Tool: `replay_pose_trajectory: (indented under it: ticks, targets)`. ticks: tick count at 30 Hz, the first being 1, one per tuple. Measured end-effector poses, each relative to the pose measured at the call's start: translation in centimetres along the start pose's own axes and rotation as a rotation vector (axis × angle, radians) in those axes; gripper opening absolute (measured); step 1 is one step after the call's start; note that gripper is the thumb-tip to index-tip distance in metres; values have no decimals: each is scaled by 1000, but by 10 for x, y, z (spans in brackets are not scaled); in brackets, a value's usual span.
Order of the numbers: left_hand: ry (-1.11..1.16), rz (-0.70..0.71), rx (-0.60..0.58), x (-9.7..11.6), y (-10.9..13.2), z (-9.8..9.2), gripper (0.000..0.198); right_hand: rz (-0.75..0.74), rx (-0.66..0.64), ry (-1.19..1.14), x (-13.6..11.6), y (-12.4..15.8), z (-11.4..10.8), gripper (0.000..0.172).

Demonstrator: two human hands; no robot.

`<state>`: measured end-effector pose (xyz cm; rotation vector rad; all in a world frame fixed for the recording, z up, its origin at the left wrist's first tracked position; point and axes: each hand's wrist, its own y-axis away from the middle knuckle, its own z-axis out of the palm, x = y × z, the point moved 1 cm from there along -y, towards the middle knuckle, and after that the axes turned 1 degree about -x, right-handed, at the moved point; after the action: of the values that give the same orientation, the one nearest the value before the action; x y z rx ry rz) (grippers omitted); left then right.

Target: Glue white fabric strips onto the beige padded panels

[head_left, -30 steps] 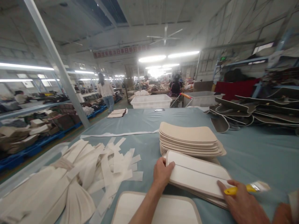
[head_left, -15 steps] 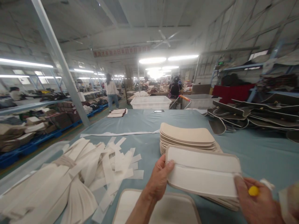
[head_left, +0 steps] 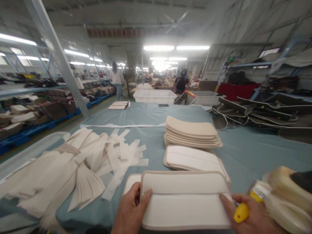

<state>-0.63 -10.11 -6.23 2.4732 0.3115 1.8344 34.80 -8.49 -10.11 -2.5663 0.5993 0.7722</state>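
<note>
Left hand (head_left: pixel 129 211) and right hand (head_left: pixel 255 216) clasp a cream panel (head_left: pixel 185 209) by its ends at the near side of the desk (head_left: pixel 258 152), the right also holding a yellow brush (head_left: pixel 241 213); beyond stands a white bin (head_left: pixel 154 98), contents indistinct.

Factory workshop (strip lights (head_left: pixel 158 48), pallets (head_left: pixel 18 139))

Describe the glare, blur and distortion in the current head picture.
Head view: tube lights glare white, with haze around the farther ones; head view: the ceiling fan and banner lettering are smeared; head view: the held panel and yellow brush handle read fairly clearly; head view: the metal post leans, perhaps from wide-angle stretch.
</note>
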Motion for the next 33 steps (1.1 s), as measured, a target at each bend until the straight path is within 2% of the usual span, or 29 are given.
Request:
replay_pose_trajectory:
  ticks: [4, 7, 10, 14, 19, 25, 33]
  targets:
    - [-184, -46, 73, -14, 22, -8, 50, 78, -140, 152, -17, 32, -10, 49]
    - [-242, -68, 114, -21, 25, -12, 46, 124, -252, 242, -25, 43, -8, 48]
    - [-324, -74, 178, -26, 21, -19, 48, 133, -305, 310, -37, 48, -4, 47]
    - [-439, -103, 221, -31, 11, -32, 49, 121, -292, 380, -64, 52, 6, 41]
    - [-591, -194, 198, -27, -3, -43, 45, 57, -243, 430, -90, 54, 21, 34]
    - [-730, -249, 165, -24, -9, -45, 44, -53, -153, 438, -83, 57, 32, 35]
    - [-702, -219, 203, -30, -12, -43, 40, -72, -132, 439, -74, 64, 37, 37]
